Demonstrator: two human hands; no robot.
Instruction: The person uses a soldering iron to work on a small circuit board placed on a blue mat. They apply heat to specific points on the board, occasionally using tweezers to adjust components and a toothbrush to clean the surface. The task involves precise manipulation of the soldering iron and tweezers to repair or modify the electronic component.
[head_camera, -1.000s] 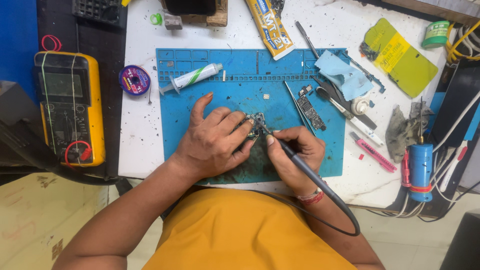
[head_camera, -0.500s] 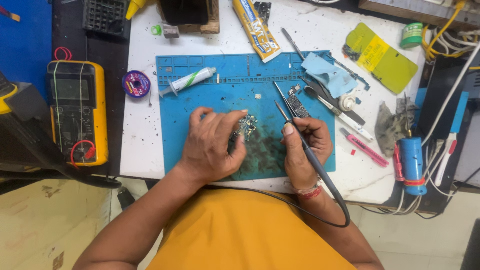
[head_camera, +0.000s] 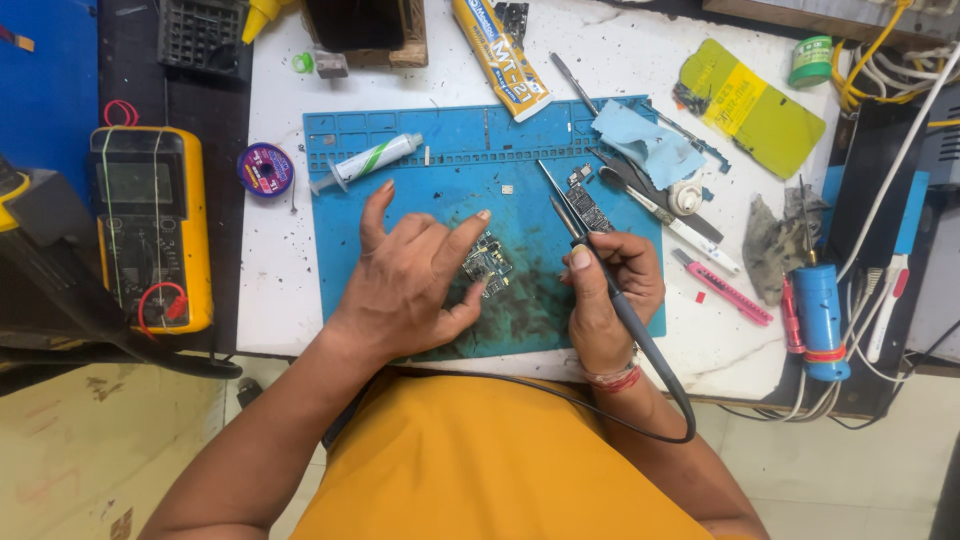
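Head cam looking down: left hand (head_camera: 405, 285) has its fingers spread, thumb and fingertips resting around a small circuit board (head_camera: 487, 264) on the stained blue mat (head_camera: 420, 160), while the right hand (head_camera: 610, 295) has its fingers wrapped around a soldering iron (head_camera: 585, 245), tip angled up, just right of the board.

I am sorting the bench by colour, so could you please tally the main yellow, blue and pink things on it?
Yellow: 2, the multimeter and the flat yellow-green packet.
Blue: 3, the work mat, the blue cloth and the blue cylinder.
Pink: 1, the utility knife.
Total: 6
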